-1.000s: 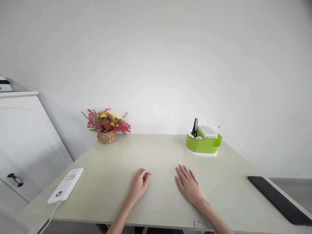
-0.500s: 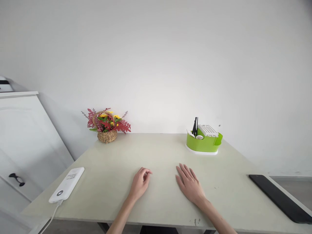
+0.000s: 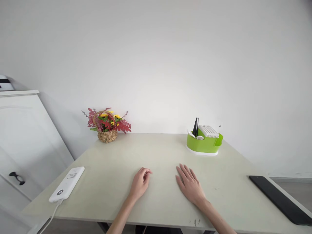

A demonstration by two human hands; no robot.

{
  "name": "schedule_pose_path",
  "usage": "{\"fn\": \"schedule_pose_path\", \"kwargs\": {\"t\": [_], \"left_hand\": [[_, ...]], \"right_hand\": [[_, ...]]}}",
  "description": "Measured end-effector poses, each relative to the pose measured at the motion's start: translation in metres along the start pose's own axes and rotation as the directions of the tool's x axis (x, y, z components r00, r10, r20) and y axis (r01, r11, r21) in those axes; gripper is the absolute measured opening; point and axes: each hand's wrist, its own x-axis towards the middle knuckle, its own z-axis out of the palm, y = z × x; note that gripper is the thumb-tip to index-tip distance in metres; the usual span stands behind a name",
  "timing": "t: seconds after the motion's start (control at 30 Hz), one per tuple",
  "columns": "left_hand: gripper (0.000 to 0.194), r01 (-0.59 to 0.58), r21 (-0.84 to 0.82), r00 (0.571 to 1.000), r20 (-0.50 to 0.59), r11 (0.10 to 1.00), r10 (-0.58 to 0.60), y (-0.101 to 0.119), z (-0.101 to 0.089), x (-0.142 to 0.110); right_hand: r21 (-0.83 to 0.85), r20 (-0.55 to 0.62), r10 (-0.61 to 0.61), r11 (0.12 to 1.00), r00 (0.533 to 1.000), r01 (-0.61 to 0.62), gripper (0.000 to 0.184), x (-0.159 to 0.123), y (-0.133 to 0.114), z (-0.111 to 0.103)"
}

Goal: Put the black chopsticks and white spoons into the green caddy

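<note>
Unmoved — left fingers curled in, right fingers spread flat — green caddy's long axis roughly crosswise

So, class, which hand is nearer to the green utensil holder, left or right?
Right. The right hand lies flat on the table, in front of the green utensil holder; the left hand, loosely curled, is farther off, in front and well to its left.

Power bank, small print, unreadable
</note>
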Motion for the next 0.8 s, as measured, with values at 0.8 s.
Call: {"fn": "schedule_pose_path", "kwargs": {"t": [0.8], "left_hand": [[0.027, 0.012, -0.013, 1.0, 0.006, 1.0, -0.012, 0.0047, -0.0017, -0.0007]], "right_hand": [[-0.016, -0.003, 0.002, 1.0, 1.0, -0.002, 0.065, -0.0016, -0.0016, -0.0014]]}}
